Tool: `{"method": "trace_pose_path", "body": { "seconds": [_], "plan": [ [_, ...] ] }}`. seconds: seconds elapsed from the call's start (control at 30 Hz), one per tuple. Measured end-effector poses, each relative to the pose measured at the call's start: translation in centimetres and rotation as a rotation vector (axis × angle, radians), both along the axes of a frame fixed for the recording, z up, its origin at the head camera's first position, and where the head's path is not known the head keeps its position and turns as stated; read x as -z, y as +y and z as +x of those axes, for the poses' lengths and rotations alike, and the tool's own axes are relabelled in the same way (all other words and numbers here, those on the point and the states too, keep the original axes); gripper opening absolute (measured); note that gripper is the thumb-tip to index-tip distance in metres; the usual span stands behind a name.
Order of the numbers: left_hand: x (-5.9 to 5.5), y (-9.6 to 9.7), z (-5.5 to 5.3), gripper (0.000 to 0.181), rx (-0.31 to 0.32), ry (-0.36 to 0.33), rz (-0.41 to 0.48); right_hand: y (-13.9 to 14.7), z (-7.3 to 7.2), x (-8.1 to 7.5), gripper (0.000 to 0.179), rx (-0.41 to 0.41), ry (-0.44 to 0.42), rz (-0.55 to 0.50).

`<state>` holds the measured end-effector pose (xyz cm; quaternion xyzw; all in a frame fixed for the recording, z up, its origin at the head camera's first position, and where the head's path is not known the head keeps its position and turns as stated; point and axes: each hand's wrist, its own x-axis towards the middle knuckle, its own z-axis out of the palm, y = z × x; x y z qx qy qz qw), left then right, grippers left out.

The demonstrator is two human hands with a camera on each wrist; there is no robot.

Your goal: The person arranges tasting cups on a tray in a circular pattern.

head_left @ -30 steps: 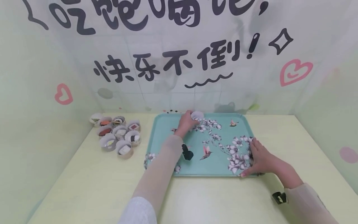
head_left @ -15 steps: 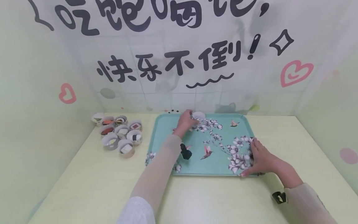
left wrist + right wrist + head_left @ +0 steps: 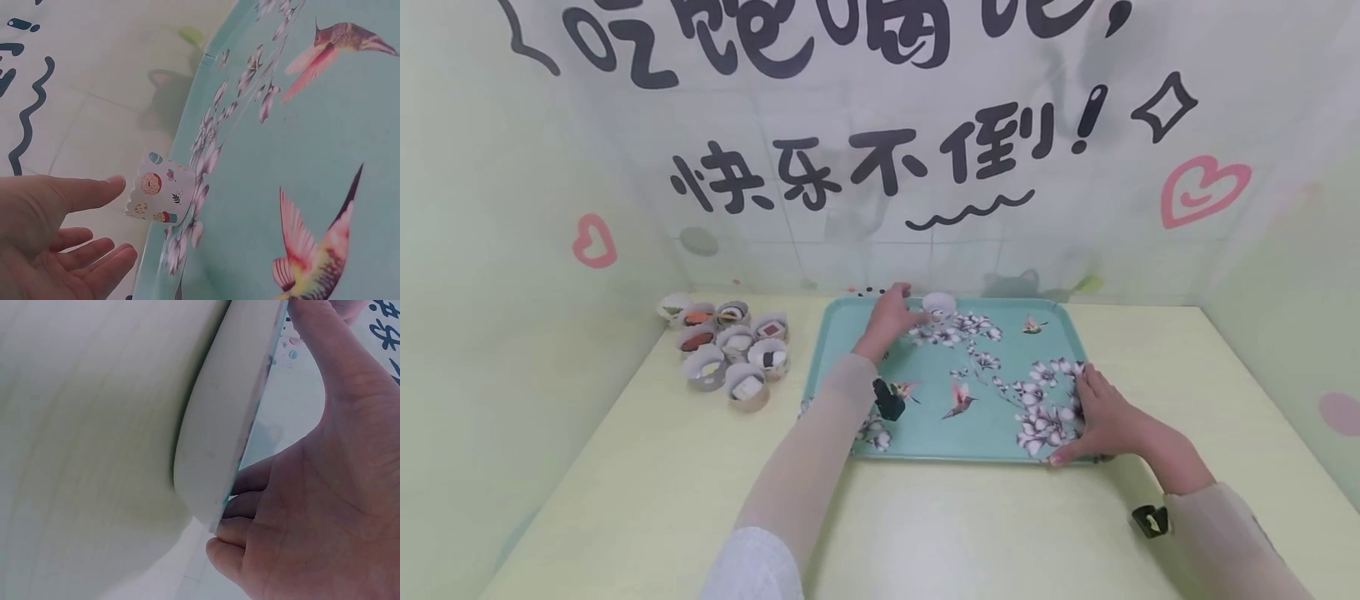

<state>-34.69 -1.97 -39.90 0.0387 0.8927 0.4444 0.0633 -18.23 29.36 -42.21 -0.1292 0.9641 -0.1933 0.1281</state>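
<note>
At the far edge of the blue-green tray point(image 3: 917, 425) stands a white paper baking cup point(image 3: 938, 307), printed with doughnuts and cupcakes in the left wrist view. Something small shows inside it; what it is, I cannot tell. My left hand point(image 3: 887, 321) is just left of this cup, thumb and fingers spread apart. In the left wrist view a small gap separates the left thumb point(image 3: 97, 192) from the cup. My right hand point(image 3: 1108, 421) holds the tray's near right corner, thumb at the front edge and fingers along the right side.
Several paper cups point(image 3: 732, 343) holding small sushi-like pieces cluster on the pale yellow table point(image 3: 647, 475), left of the tray. A lettered wall point(image 3: 880, 242) rises right behind the tray, with side walls left and right.
My left hand has let go of the paper baking cup and drawn back slightly to the left. The cup stays on the tray. My right hand keeps its place; the head view has shifted slightly.
</note>
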Motion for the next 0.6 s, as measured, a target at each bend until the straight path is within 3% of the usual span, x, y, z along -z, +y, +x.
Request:
{"method": "trace_pose_path", "body": {
  "seconds": [0.6],
  "plan": [
    [-1.0, -2.8, 2.0, 0.073, 0.083, -0.001, 0.063, -0.2, -0.1, -0.2, 0.141, -0.009, 0.007, 0.024]
  ]
}}
